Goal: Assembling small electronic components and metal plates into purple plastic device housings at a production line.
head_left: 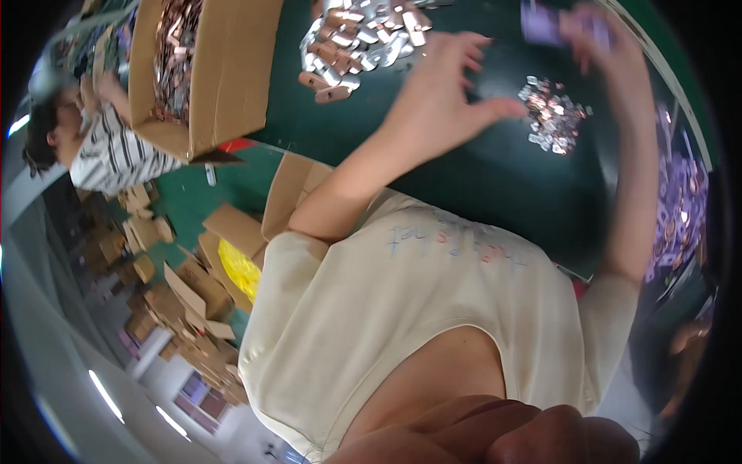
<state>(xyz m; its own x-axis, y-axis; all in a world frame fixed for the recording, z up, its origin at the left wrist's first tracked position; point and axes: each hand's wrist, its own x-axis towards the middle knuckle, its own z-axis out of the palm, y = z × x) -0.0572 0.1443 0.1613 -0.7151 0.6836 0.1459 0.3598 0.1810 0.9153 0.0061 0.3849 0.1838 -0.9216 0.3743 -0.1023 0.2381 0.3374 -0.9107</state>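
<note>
My left hand [442, 100] hovers above the dark green tabletop [487, 189], empty, with its fingers apart and its thumb reaching toward a pile of small shiny metal pieces [553, 116]. Beyond that pile, at the far right, my right hand [607, 46] is blurred by motion. Its fingers lie across a flat purple piece [541, 23], which shows on both sides of them; blur hides its exact kind. Farther left on the table is a heap of larger silver and copper-coloured metal plates [359, 42].
A large cardboard box [232, 69] of metal parts stands at the left. Past it, another person [116, 147] in a striped top works. Open cartons [201, 290] and a yellow bag [239, 267] sit lower left. Many purple pieces [680, 209] lie at the right edge.
</note>
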